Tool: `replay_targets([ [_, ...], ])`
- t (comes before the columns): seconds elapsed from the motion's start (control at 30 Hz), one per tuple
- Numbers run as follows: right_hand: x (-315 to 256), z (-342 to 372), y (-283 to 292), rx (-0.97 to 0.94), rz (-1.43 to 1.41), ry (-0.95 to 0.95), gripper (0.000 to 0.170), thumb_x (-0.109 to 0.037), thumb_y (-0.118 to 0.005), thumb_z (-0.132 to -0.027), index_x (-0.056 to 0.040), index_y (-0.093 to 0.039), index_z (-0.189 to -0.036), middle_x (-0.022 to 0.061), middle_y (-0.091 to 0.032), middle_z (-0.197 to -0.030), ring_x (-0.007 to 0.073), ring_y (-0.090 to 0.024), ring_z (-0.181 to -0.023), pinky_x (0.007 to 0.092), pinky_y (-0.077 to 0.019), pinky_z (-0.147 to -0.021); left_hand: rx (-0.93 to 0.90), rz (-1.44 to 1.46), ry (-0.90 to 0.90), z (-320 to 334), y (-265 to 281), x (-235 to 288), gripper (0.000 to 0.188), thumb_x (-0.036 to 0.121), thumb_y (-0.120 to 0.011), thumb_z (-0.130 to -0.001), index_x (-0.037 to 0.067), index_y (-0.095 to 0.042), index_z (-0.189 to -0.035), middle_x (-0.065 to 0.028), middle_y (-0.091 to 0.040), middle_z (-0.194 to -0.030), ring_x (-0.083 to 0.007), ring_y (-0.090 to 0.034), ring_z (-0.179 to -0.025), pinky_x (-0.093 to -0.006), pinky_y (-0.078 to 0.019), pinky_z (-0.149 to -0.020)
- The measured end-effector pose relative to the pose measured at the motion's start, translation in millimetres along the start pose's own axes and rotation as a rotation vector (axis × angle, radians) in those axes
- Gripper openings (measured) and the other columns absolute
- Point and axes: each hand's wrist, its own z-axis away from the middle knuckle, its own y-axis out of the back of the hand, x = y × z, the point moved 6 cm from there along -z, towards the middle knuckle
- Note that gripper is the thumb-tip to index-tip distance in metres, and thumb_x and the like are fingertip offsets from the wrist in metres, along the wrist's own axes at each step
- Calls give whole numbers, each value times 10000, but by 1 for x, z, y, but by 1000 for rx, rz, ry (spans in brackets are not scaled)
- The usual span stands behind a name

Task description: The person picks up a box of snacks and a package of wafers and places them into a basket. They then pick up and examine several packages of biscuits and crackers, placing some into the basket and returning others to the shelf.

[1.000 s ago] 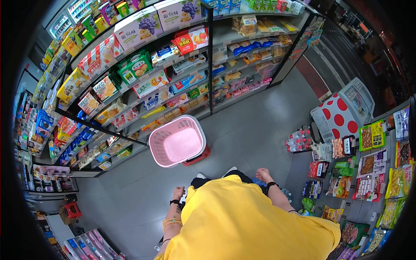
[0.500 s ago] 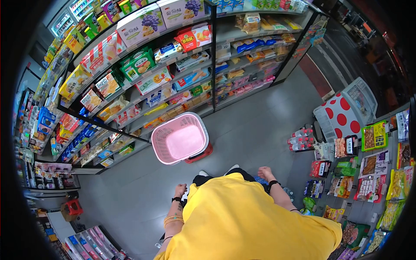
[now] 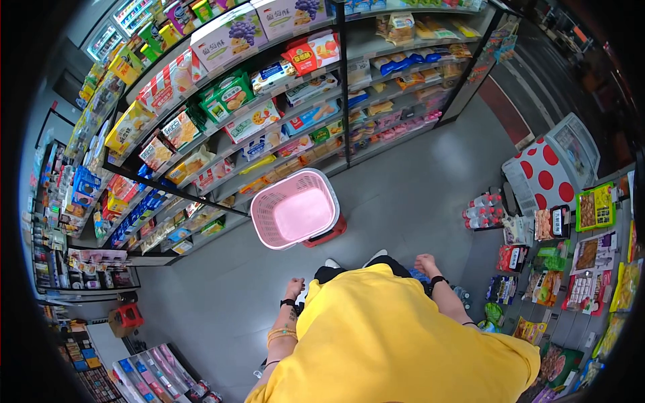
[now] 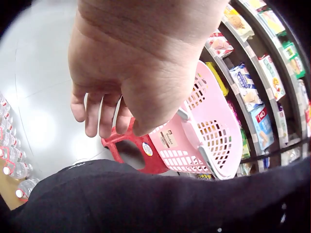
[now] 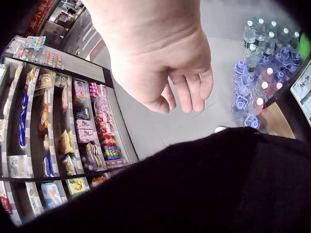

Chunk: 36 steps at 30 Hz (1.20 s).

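Note:
My left hand (image 4: 131, 73) hangs at my side with its fingers loosely bent and nothing in them. In the head view that left hand (image 3: 294, 289) is beside the left edge of my yellow shirt. The right hand (image 5: 165, 63) also hangs loose and holds nothing; in the head view the right hand (image 3: 424, 263) is at the shirt's other side. A pink shopping basket (image 3: 295, 209) with no goods in it sits on a red stool (image 3: 328, 232), in front of my feet. Both show behind the left hand in the left wrist view.
Shelves of boxed and bagged snacks (image 3: 252, 121) run along the far side, close behind the basket. Hanging snack packs (image 3: 591, 255) line the right. Bottled water (image 5: 265, 73) stands on the floor near my right side, and a red-dotted freezer (image 3: 544, 174) is at the right.
The basket, shelves and my body have all shifted slightly rightward in the head view. Both hands stay hanging at the sides, holding nothing.

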Motion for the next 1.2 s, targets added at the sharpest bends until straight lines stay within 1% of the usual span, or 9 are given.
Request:
replay_targets([
  [0.23,4,-4,6,-8,-37,11,164,-189,-583,-928,-101,-609,-1065,66,-666,-872,174,-657,-680,321,-503,-577,11,-41,42,2,3,-6,342,339,-637,-917,26,-593,-1048,-80,-684,-851,-177,-647,-695,-314,-482,-582],
  [0.37,8,-6,10,-4,-44,15,160,-182,-576,-929,-103,-606,-1065,63,-668,-871,173,-653,-659,318,-498,-568,-3,-39,29,3,5,-2,341,343,-633,-922,29,-594,-1050,-74,-682,-847,-173,-644,-695,-313,-481,-584],
  [0.57,10,-4,9,17,-28,-2,154,-179,-569,-930,-105,-610,-1059,73,-675,-886,178,-649,-668,334,-504,-595,-2,-48,21,3,2,-1,326,339,-636,-923,30,-609,-1024,-73,-685,-841,-173,-650,-701,-316,-482,-579],
  [0.67,15,-8,10,9,-55,0,151,-196,-615,-909,-110,-630,-1032,51,-683,-851,163,-652,-644,319,-503,-579,20,-63,23,10,1,4,313,336,-638,-921,33,-619,-996,-72,-690,-833,-174,-659,-701,-314,-486,-578],
  [0.77,19,-10,14,17,-66,-17,150,-196,-618,-908,-110,-632,-1030,51,-683,-849,166,-654,-649,325,-505,-582,18,-65,9,11,-1,6,301,333,-640,-919,40,-623,-982,-71,-694,-826,-174,-665,-697,-312,-489,-579],
  [0.87,19,-6,16,33,-57,-8,148,-192,-618,-905,-109,-634,-1026,52,-683,-849,169,-655,-656,329,-506,-586,10,-60,27,8,-2,1,301,337,-641,-917,45,-623,-987,-67,-695,-829,-173,-664,-693,-312,-487,-574],
  [0.97,19,-5,17,22,-49,5,161,-200,-590,-923,-111,-619,-1055,74,-682,-895,184,-658,-682,338,-515,-605,-3,-41,29,4,-4,-5,305,342,-643,-915,46,-624,-984,-66,-695,-831,-171,-665,-699,-311,-484,-572],
  [1.07,24,-8,17,7,-61,1,166,-202,-601,-919,-113,-619,-1057,76,-684,-896,185,-661,-679,340,-512,-592,-2,-54,21,6,-5,-6,309,346,-645,-913,46,-625,-989,-65,-696,-834,-171,-666,-702,-309,-482,-569],
  [1.2,29,-6,18,37,-57,-10,173,-199,-623,-896,-106,-635,-1041,58,-695,-869,172,-667,-676,324,-521,-602,-5,-69,26,14,-6,2,310,344,-645,-914,46,-628,-998,-65,-693,-835,-169,-663,-697,-305,-478,-565],
])
